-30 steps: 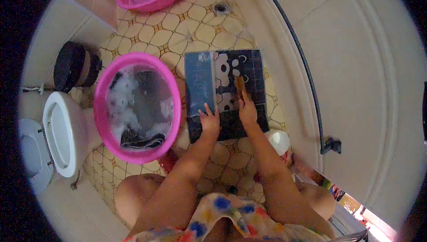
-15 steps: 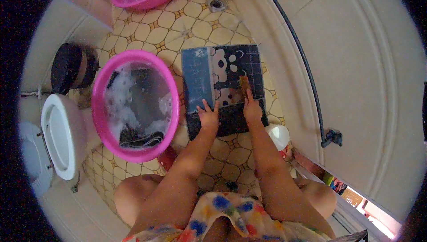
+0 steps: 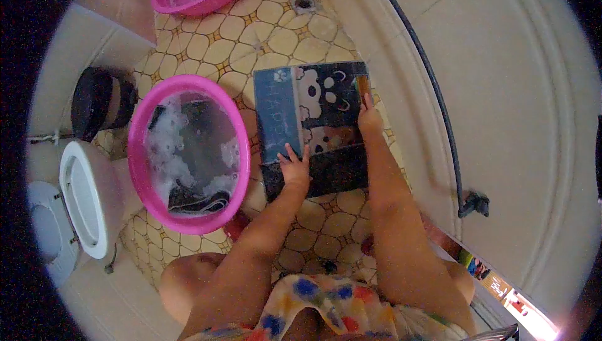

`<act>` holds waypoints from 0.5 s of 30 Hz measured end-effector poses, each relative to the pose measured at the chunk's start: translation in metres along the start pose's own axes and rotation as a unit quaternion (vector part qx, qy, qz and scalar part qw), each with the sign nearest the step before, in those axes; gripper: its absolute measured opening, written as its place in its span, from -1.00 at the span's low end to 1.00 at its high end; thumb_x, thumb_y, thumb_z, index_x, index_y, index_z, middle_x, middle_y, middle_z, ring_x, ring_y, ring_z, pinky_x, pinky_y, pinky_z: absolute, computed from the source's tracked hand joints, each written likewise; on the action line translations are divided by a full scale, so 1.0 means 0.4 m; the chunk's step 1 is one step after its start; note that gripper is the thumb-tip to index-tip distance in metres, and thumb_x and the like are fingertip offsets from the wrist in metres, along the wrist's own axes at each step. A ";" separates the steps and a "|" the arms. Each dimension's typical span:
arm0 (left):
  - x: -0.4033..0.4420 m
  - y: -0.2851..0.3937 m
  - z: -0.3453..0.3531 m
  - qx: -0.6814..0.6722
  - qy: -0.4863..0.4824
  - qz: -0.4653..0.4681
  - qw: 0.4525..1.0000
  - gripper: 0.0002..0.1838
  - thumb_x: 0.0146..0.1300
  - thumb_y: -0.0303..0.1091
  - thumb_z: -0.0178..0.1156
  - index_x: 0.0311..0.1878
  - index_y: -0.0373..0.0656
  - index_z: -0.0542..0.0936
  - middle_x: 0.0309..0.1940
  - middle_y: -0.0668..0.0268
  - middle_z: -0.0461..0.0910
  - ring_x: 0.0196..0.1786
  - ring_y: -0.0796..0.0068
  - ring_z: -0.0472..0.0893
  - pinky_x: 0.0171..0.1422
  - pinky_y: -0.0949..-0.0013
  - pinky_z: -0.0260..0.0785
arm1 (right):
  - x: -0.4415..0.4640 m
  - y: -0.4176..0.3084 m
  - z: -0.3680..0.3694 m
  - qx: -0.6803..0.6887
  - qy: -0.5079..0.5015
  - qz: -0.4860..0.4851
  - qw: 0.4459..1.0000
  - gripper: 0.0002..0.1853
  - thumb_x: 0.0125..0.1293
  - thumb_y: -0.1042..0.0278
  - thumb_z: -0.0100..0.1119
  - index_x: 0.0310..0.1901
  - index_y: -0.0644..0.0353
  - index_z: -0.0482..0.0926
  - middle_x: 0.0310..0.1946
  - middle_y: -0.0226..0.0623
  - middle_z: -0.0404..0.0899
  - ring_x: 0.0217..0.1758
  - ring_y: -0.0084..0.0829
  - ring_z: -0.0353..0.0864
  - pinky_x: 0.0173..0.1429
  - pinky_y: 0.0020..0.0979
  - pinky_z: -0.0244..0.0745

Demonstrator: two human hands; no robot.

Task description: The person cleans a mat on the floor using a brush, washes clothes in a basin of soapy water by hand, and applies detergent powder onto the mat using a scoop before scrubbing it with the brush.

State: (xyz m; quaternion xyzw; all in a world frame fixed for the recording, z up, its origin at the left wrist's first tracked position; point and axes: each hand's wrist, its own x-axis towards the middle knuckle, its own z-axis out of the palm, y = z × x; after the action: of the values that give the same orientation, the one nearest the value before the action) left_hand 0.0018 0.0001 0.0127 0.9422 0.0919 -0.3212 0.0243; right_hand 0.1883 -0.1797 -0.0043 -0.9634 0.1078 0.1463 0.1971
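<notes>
A floor mat (image 3: 276, 106) with cartoon animal faces and a paw print lies flat on the tiles in front of me. Its left panel is blue-grey, and the near strip is black. My left hand (image 3: 295, 168) rests on the mat's near part, palm down with fingers spread. At the mat's right edge, my right hand (image 3: 370, 118) grips a brush (image 3: 360, 85) with a brownish-orange body, pressed against the mat; its bristles are hard to make out.
Left of the mat stands a pink basin (image 3: 246, 146) of sudsy water with dark cloth (image 3: 197, 200) in it. A second pink basin (image 3: 207, 5) is at the top, near a floor drain (image 3: 305, 4). A toilet (image 3: 88, 200) is at left; a black hose (image 3: 426, 68) runs along the right wall.
My right hand has moved the brush right and slightly away from me, from the mat's dark patterned area to its right edge. My left hand stays in place on the mat.
</notes>
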 end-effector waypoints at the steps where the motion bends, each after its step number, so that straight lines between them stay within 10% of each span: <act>1: -0.010 -0.001 -0.032 -0.015 -0.035 0.005 0.999 0.12 -0.05 -0.01 0.39 0.46 0.26 -0.18 0.40 -0.25 -0.27 0.30 -0.48 0.10 0.30 -0.08 0.16 | 0.012 -0.007 -0.006 0.011 0.007 -0.011 1.000 -0.51 0.35 0.15 -0.09 0.32 -0.29 0.22 -0.11 0.05 0.54 -0.07 0.06 0.54 -0.01 -0.04 0.43; 15: 0.022 0.003 0.044 0.023 0.013 0.006 1.000 0.14 -0.10 -0.03 0.42 0.46 0.31 -0.15 0.40 -0.26 -0.28 0.30 -0.47 0.11 0.26 -0.05 0.21 | 0.102 -0.051 -0.041 -0.055 -0.016 -0.005 0.998 -0.51 0.35 0.07 -0.13 0.33 -0.29 0.21 -0.04 0.05 0.52 -0.01 0.06 0.52 0.09 -0.04 0.40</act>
State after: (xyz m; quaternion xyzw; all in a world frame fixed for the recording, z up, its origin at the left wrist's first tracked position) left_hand -0.0017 -0.0014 -0.0065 0.9471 0.0791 -0.3111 0.0030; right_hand 0.2358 -0.1740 0.0041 -0.9708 0.0913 0.1663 0.1467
